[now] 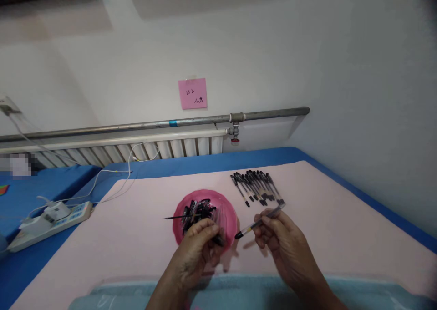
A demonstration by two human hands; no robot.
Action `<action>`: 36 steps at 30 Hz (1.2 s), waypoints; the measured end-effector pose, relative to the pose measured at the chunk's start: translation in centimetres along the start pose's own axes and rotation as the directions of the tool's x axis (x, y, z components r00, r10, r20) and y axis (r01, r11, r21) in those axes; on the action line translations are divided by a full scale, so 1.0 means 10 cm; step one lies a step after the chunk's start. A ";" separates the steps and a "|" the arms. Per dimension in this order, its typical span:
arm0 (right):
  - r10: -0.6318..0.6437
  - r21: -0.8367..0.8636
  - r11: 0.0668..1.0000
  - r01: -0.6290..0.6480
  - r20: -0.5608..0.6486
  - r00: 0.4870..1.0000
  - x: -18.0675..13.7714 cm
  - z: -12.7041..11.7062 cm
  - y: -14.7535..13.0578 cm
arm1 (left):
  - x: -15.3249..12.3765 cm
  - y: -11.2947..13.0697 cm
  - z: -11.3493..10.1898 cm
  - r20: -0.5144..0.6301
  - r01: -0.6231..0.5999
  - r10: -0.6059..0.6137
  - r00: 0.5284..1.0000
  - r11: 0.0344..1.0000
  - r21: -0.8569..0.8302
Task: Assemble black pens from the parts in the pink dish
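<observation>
My right hand (pixel 285 241) pinches a clear pen (pixel 260 221) with a black tip, held slanting over the pink mat. My left hand (pixel 198 251) is closed over the near rim of a pink bowl (pixel 229 210), fingers curled on something among the pen parts that I cannot make out. The bowl holds several black and clear pen parts (pixel 198 210), and a thin black refill (pixel 175 217) sticks out to the left. A row of several assembled pens (pixel 256 187) lies just beyond my right hand.
A pink mat (pixel 143 237) covers the blue table (pixel 211 162). A white power strip (pixel 48 221) with cables lies at the left. Behind the table run a radiator (pixel 143 149) and a pipe (pixel 153 124); a pink note (pixel 192 93) is on the wall. A light blue cloth (pixel 239 292) lies at the near edge.
</observation>
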State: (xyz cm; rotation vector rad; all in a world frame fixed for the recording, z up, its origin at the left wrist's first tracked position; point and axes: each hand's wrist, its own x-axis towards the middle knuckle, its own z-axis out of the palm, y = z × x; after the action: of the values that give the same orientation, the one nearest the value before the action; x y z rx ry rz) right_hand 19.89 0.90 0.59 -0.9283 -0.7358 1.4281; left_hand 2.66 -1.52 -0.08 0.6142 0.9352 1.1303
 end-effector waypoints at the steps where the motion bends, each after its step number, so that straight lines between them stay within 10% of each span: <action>1: 0.004 0.004 1.000 -0.004 -0.004 1.000 -0.01 0.01 0.00 | 0.00 -0.03 0.02 -0.006 0.014 -0.014 1.000 0.998 0.054; 12: 0.067 -0.102 0.993 -0.062 0.049 0.997 -0.05 0.02 0.06 | -0.13 -0.03 0.19 0.131 -0.278 0.264 0.956 0.665 0.693; 19: 0.058 0.049 0.997 -0.061 0.070 0.996 -0.05 0.05 0.01 | -0.15 -0.08 0.18 0.113 -0.102 0.047 0.993 0.822 0.560; 25: 0.051 -0.001 0.999 -0.051 0.070 0.996 -0.05 0.06 0.02 | -0.15 -0.05 0.19 0.083 -0.236 0.236 0.968 0.753 0.614; 36: 0.041 -0.098 0.995 -0.032 0.086 0.995 -0.05 0.04 0.02 | -0.13 -0.09 0.19 0.094 -0.209 0.188 0.978 0.813 0.544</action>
State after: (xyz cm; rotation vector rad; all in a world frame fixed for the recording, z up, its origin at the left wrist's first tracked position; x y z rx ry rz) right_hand 19.39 0.48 0.66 -0.9621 -0.8643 1.4837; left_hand 4.54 -2.98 0.55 1.2275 1.1977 1.0221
